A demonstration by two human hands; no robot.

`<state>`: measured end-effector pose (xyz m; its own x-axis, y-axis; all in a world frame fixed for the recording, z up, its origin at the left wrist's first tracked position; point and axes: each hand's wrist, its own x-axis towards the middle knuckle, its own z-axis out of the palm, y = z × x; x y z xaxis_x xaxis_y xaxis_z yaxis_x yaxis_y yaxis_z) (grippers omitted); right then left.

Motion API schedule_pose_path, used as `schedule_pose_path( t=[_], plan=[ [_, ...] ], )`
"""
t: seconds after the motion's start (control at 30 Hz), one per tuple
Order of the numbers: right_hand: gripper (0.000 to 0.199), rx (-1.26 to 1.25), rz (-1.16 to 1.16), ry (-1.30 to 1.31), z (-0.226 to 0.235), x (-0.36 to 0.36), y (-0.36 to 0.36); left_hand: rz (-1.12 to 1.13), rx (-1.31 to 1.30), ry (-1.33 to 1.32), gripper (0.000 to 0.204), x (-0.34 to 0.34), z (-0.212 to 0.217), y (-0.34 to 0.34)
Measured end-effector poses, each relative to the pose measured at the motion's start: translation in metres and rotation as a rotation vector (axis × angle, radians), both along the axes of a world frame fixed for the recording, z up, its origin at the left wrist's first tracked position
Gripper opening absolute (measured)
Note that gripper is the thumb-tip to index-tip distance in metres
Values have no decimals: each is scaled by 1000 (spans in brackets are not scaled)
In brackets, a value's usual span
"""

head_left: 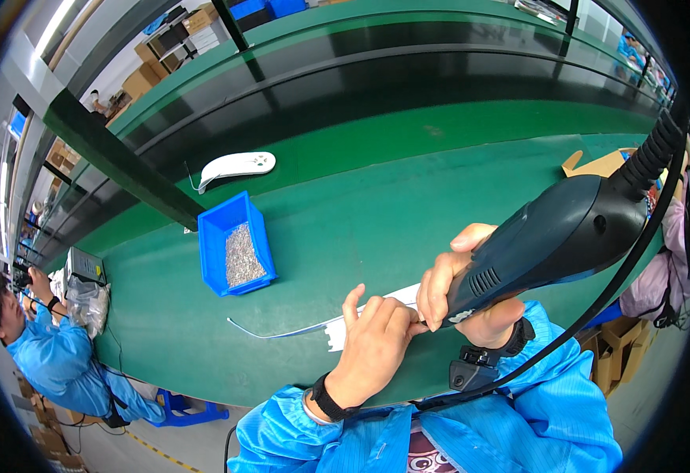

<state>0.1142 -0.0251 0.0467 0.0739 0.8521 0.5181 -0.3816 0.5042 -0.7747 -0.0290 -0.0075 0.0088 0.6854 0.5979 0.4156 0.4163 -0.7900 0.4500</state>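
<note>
My right hand is wrapped round a black electric screwdriver, which tilts down to the left with its cable rising at the upper right. Its tip is hidden among my fingers. My left hand rests on a long white plastic-looking part on the bench, thumb and fingertips closed on it close to the screwdriver's nose. From the part's left end a thin pale strip or wire runs out over the green surface. Farther left stands a blue bin of small metal pieces, probably screws.
A white curved housing with a thin wire lies beyond the bin, beside a dark green post. An open cardboard box sits at the far right of the green bench. Another person in blue works at the left end.
</note>
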Motion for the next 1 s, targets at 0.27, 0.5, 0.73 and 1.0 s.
schedule_pose_path(
  t=[0.27,0.5,0.73,1.0],
  plan=[
    [84,-95,-100,244,-8,1,-2,503,291,62,29,-90,33,107],
    [78,-112,-106,44,-17,-13,12,524,215,545,5,-149,-12,153],
    [80,-140,-110,25,-23,-20,12,552,285,449,14,-157,-22,156],
    [81,-157,-68,140,-26,-23,11,533,276,453,12,-148,-14,151]
  ],
)
